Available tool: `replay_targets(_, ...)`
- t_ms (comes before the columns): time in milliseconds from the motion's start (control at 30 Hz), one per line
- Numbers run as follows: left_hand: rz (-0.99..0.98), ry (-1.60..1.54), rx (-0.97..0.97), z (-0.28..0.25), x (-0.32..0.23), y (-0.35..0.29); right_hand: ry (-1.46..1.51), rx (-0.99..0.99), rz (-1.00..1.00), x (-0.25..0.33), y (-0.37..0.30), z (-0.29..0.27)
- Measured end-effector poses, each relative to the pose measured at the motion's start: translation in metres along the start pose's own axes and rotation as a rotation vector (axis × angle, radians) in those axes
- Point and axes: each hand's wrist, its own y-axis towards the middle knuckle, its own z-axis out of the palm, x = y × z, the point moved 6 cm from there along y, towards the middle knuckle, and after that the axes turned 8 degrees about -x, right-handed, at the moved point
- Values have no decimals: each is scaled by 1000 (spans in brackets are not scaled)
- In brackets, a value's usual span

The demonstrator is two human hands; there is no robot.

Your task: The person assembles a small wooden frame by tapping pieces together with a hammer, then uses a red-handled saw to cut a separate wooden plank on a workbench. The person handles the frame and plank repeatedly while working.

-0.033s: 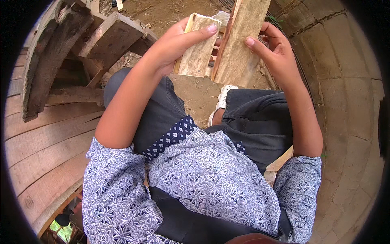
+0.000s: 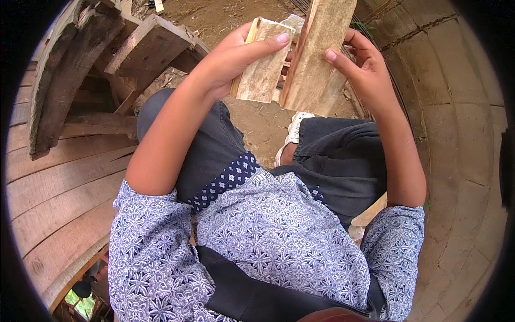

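My left hand (image 2: 238, 56) is closed on a short wooden block (image 2: 256, 72), the thumb lying across its face. Beside it, a longer wooden board (image 2: 317, 56) is gripped by my right hand (image 2: 360, 67), thumb on the front and fingers round the far edge. Both pieces are pale, grainy wood held tilted up in front of me, with a narrow gap between them. The board's upper end runs out of the picture. Fingertips show in the gap, behind the wood. What else lies behind the pieces is mostly hidden.
To the left, rough timber beams (image 2: 145, 53) stand over a plank surface (image 2: 70, 198). A block wall (image 2: 450, 134) rises close on the right. Bare earth (image 2: 214, 19) with wood chips lies ahead, and a light piece of wood (image 2: 370, 209) sits by my right elbow.
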Motion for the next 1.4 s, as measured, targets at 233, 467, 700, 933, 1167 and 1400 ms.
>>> replay_targets(233,20,-86,84,2,-1,-3,137,-28,164,-3,1,2)
replay_targets(467,18,-90,29,2,3,-1,170,-21,154,-4,4,2)
replay_targets(700,60,-97,14,4,-2,-6,24,-21,2,-1,8,2)
replay_targets(933,18,-46,-9,-2,3,-2,-24,-76,-38,-2,5,8)
replay_targets(1167,-23,6,-35,-2,4,-1,-155,-147,-114,-5,4,4)
replay_targets(1400,-39,18,-19,-1,4,-1,-39,-107,-31,0,2,9)
